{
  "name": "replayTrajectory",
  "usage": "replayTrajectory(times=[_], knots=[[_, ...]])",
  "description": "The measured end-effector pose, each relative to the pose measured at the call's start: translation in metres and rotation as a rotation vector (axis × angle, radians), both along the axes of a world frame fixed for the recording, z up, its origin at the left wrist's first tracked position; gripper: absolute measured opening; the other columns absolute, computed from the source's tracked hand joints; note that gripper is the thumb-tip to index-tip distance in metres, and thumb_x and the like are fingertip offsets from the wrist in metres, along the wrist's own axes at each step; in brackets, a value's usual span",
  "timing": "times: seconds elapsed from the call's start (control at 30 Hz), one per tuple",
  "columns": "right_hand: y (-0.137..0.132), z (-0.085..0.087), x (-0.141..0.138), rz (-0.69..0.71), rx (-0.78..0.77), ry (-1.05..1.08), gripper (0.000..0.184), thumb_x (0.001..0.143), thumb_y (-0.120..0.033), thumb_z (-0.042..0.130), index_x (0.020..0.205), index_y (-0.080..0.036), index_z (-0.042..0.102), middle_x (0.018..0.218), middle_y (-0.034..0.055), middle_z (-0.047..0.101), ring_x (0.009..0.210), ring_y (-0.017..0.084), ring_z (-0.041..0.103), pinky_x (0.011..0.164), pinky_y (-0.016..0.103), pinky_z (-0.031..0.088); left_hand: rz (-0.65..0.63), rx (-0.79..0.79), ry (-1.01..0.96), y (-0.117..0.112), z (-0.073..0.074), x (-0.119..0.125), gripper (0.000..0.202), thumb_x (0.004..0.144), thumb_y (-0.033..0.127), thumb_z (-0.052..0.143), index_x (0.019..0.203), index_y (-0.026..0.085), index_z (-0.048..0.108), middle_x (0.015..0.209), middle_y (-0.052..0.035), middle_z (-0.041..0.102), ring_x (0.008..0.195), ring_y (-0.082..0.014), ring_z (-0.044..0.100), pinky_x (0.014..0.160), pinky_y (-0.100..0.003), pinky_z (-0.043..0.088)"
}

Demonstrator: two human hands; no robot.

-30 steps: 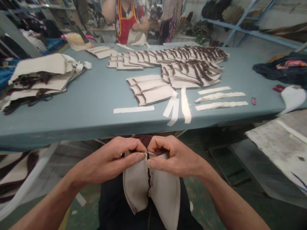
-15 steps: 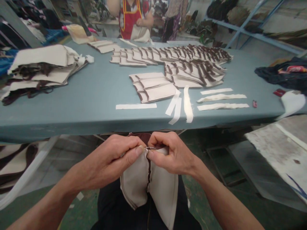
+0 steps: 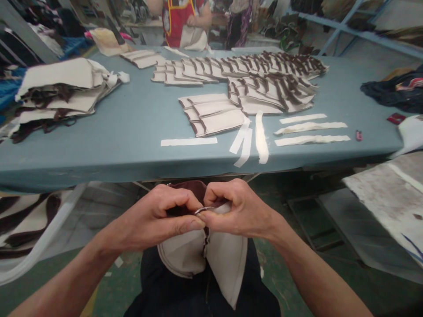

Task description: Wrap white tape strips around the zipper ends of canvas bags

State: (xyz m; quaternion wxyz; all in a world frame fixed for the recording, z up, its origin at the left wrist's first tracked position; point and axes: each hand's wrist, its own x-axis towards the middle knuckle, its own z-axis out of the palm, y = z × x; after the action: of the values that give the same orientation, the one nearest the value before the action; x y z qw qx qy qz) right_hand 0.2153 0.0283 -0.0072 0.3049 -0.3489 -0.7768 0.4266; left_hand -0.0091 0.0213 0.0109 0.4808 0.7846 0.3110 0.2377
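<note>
A cream fabric piece with a dark brown lining (image 3: 228,259) hangs in front of my lap, its two flaps spreading below a central seam. My left hand (image 3: 155,215) pinches the top of the seam between thumb and forefinger. Against it, my right hand (image 3: 236,207) is closed on the fabric's upper edge, forefinger curled and thumb pressed down. Between the fingertips the edge shows as a thin, pale curved line. The fingers partly cover the seam where they meet.
Across the blue-grey table (image 3: 132,132) lie overlapping cream-and-brown fabric pieces (image 3: 221,123) and white strips (image 3: 188,142). A fabric stack (image 3: 59,75) sits at the left. A person in a red apron (image 3: 178,22) stands beyond. At lower left is a white-rimmed bin (image 3: 49,246).
My left thumb has shifted down and right, closer to the right thumb. The fabric's lower flaps have risen slightly, and the brown lining shows more. The view has tilted slightly down.
</note>
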Motion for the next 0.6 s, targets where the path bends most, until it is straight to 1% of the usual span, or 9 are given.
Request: replayTrajectory(times=[0.1, 0.17, 0.23, 0.33, 0.4, 0.47, 0.53, 0.6], knots=[[0.002, 0.001, 0.005, 0.078, -0.010, -0.015, 0.026, 0.085, -0.031, 0.075, 0.071, -0.018, 0.058, 0.065, -0.0068, 0.053, 0.058, 0.007, 0.046, 0.056, 0.020, 0.030, -0.026, 0.009, 0.026, 0.001, 0.000, -0.005, 0.020, 0.100, 0.027, 0.065, 0.087, 0.015, 0.073, 0.070, 0.0023, 0.067, 0.061, -0.0096, 0.057, 0.057, -0.018, 0.041], [0.003, 0.004, 0.008, 0.105, 0.016, -0.049, 0.024, 0.085, -0.029, 0.078, 0.074, -0.017, 0.061, 0.066, -0.0070, 0.055, 0.059, 0.007, 0.047, 0.058, 0.021, 0.030, -0.024, 0.038, 0.050, 0.001, 0.002, -0.005, 0.021, 0.101, 0.025, 0.062, 0.086, 0.015, 0.072, 0.069, 0.0023, 0.067, 0.060, -0.0094, 0.058, 0.057, -0.019, 0.041], [0.005, 0.010, 0.010, 0.114, 0.057, -0.112, 0.019, 0.086, -0.026, 0.078, 0.077, -0.017, 0.064, 0.067, -0.0069, 0.057, 0.059, 0.007, 0.048, 0.059, 0.022, 0.029, -0.010, 0.079, 0.088, 0.001, 0.006, -0.003, 0.021, 0.101, 0.022, 0.059, 0.086, 0.015, 0.072, 0.068, 0.0026, 0.067, 0.059, -0.0088, 0.058, 0.056, -0.018, 0.040], [0.010, 0.024, 0.010, 0.146, 0.129, -0.238, 0.016, 0.089, -0.025, 0.077, 0.081, -0.017, 0.067, 0.068, -0.0054, 0.059, 0.061, 0.008, 0.049, 0.060, 0.024, 0.026, 0.024, 0.159, 0.144, 0.002, 0.013, 0.002, 0.020, 0.100, 0.019, 0.058, 0.087, 0.016, 0.071, 0.068, 0.0035, 0.067, 0.058, -0.0076, 0.058, 0.055, -0.018, 0.039], [0.013, 0.034, 0.009, 0.168, 0.179, -0.311, 0.017, 0.092, -0.023, 0.073, 0.079, -0.017, 0.064, 0.068, -0.0049, 0.057, 0.061, 0.009, 0.047, 0.059, 0.025, 0.024, 0.066, 0.227, 0.167, 0.003, 0.018, 0.005, 0.017, 0.098, 0.017, 0.058, 0.086, 0.017, 0.070, 0.068, 0.0043, 0.067, 0.057, -0.0073, 0.057, 0.054, -0.018, 0.039], [0.014, 0.044, 0.007, 0.181, 0.207, -0.343, 0.022, 0.093, -0.020, 0.070, 0.074, -0.018, 0.058, 0.066, -0.0055, 0.051, 0.060, 0.009, 0.043, 0.059, 0.026, 0.022, 0.109, 0.287, 0.195, 0.002, 0.022, 0.004, 0.014, 0.096, 0.017, 0.059, 0.086, 0.018, 0.069, 0.069, 0.0049, 0.067, 0.056, -0.0075, 0.057, 0.053, -0.019, 0.038], [0.013, 0.049, 0.005, 0.199, 0.207, -0.341, 0.027, 0.093, -0.016, 0.068, 0.072, -0.018, 0.051, 0.067, -0.0060, 0.048, 0.059, 0.008, 0.041, 0.059, 0.027, 0.022, 0.127, 0.331, 0.225, 0.000, 0.023, 0.002, 0.011, 0.094, 0.015, 0.059, 0.088, 0.019, 0.068, 0.071, 0.0052, 0.068, 0.056, -0.0077, 0.058, 0.054, -0.019, 0.039], [0.011, 0.049, 0.003, 0.219, 0.196, -0.320, 0.030, 0.093, -0.014, 0.066, 0.071, -0.019, 0.047, 0.068, -0.0061, 0.047, 0.059, 0.008, 0.040, 0.059, 0.027, 0.022, 0.114, 0.359, 0.237, -0.002, 0.023, 0.000, 0.010, 0.095, 0.014, 0.059, 0.090, 0.020, 0.067, 0.072, 0.0055, 0.069, 0.058, -0.0078, 0.061, 0.055, -0.019, 0.040]])
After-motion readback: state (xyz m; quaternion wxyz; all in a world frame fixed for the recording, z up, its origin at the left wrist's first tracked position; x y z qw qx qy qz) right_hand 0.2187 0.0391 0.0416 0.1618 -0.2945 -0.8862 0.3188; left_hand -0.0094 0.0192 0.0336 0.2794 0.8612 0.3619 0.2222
